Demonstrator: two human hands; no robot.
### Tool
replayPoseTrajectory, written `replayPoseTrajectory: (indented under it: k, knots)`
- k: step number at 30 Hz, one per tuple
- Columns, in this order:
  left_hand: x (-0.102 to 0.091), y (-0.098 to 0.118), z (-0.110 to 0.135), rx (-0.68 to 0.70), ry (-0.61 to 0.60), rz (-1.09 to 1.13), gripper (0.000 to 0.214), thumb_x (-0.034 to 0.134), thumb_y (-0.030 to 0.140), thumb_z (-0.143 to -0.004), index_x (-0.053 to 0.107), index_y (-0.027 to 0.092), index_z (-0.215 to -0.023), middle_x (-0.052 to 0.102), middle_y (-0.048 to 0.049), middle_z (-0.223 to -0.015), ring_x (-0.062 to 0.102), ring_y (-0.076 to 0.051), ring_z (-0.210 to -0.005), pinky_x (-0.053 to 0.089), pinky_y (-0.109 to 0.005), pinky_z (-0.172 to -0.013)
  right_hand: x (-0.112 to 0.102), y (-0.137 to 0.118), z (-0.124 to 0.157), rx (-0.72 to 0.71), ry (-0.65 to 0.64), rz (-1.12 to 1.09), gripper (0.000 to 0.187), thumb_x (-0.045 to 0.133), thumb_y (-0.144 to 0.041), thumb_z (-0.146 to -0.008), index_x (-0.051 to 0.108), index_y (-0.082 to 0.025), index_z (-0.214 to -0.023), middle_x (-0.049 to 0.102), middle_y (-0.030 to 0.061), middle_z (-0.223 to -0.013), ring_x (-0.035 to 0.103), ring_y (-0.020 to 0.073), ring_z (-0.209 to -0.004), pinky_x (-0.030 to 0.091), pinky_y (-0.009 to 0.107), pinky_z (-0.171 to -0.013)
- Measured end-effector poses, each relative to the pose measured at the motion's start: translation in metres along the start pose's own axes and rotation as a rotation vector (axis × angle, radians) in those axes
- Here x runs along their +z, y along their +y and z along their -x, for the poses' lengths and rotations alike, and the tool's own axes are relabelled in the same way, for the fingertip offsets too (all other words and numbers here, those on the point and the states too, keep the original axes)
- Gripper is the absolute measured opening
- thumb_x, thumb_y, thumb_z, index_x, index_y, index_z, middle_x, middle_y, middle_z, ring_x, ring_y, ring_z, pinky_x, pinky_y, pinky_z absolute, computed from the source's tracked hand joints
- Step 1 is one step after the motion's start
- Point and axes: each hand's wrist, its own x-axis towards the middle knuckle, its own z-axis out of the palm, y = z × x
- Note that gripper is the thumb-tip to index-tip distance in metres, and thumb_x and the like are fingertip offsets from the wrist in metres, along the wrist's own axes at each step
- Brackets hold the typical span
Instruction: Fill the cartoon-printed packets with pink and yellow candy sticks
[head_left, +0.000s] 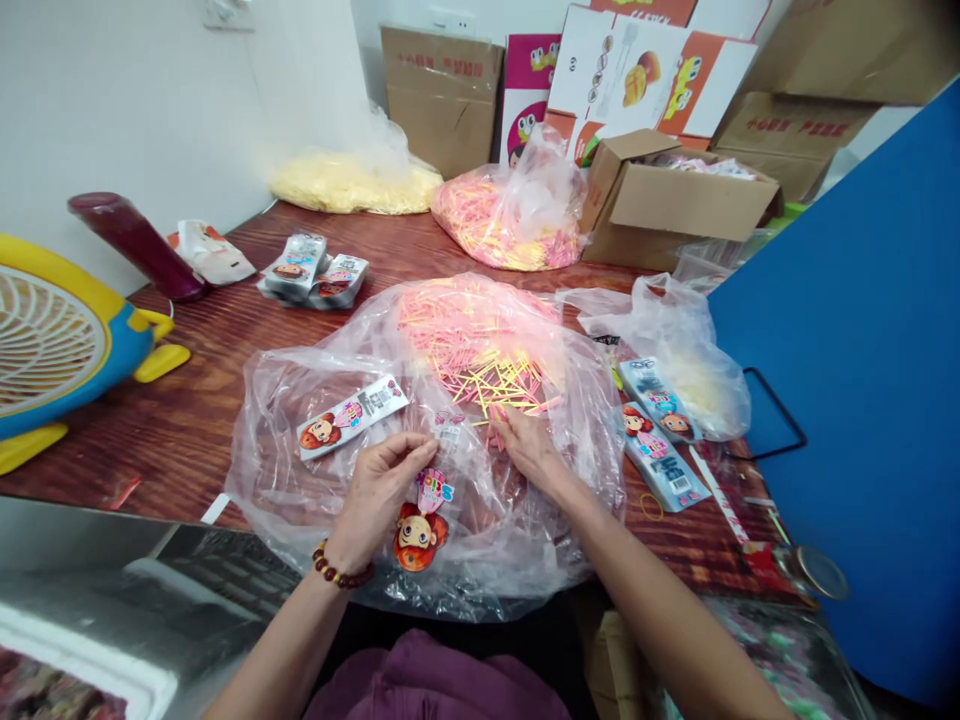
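My left hand [382, 485] pinches the edge of a small clear printed pouch [421, 530] with a red-haired cartoon figure. At the near edge of a heap of thin pink and yellow sticks [480, 340], my right hand [529, 450] has its fingers closed on a few pink sticks [495, 434], partly hidden by the fingers. The heap lies in a large clear plastic bag [292, 390] spread open over the table's front. On that bag, left of the heap, rests a stack of flat printed pouches [352, 415].
More pouch stacks lie at the right [664, 455] and back left [296, 265]. Behind are a bag of pink sticks [510, 220], a yellow-filled bag [352, 185] and an open carton [690, 200]. A yellow-blue fan [97, 350] stands left; a blue panel [862, 380] borders the right.
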Motion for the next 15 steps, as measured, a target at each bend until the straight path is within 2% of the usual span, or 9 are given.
replayPoseTrajectory:
  k: [3, 6, 10, 13, 15]
  knots:
    - [0.0, -0.002, 0.001, -0.001, -0.011, 0.013, 0.023, 0.076, 0.038, -0.076, 0.073, 0.015, -0.079, 0.068, -0.0016, -0.076, 0.057, -0.012, -0.071, 0.044, -0.021, -0.067, -0.006, -0.008, -0.005, -0.007, -0.065, 0.286, 0.02, 0.039, -0.025, -0.098, 0.058, -0.019, -0.095, 0.069, 0.0068, -0.08, 0.063, 0.0193, -0.071, 0.039, 0.027, -0.064]
    - [-0.003, -0.005, 0.0, -0.001, -0.008, 0.037, 0.022, 0.076, 0.037, -0.076, 0.074, 0.015, -0.079, 0.068, -0.0014, -0.076, 0.057, -0.011, -0.07, 0.044, -0.021, -0.067, -0.009, -0.008, -0.009, -0.008, -0.065, 0.327, 0.018, 0.041, -0.023, -0.097, 0.058, -0.018, -0.099, 0.069, 0.008, -0.083, 0.064, 0.0196, -0.071, 0.038, 0.027, -0.063]
    - [-0.005, -0.009, 0.0, -0.002, -0.013, 0.062, 0.021, 0.076, 0.036, -0.077, 0.074, 0.016, -0.081, 0.069, -0.0013, -0.078, 0.058, -0.011, -0.072, 0.045, -0.021, -0.068, -0.009, -0.003, -0.002, 0.052, 0.044, 0.002, 0.017, 0.045, -0.028, -0.095, 0.058, -0.021, -0.087, 0.069, 0.0039, -0.077, 0.062, 0.0175, -0.067, 0.042, 0.027, -0.063]
    - [-0.005, -0.009, -0.001, 0.008, -0.026, 0.046, 0.02, 0.075, 0.036, -0.077, 0.074, 0.016, -0.081, 0.069, -0.0009, -0.078, 0.058, -0.01, -0.072, 0.044, -0.02, -0.068, -0.004, -0.002, 0.012, -0.003, 0.145, -0.335, 0.026, 0.044, -0.038, -0.096, 0.06, -0.021, -0.084, 0.069, 0.0033, -0.083, 0.062, 0.0168, -0.075, 0.046, 0.028, -0.071]
    - [-0.004, -0.007, -0.001, 0.017, -0.032, 0.022, 0.019, 0.075, 0.035, -0.077, 0.074, 0.016, -0.08, 0.069, -0.0007, -0.077, 0.057, -0.01, -0.071, 0.044, -0.02, -0.067, 0.002, -0.001, 0.022, -0.032, 0.154, -0.457, 0.028, 0.044, -0.04, -0.096, 0.063, -0.021, -0.088, 0.069, 0.0031, -0.088, 0.062, 0.0163, -0.08, 0.046, 0.028, -0.076]
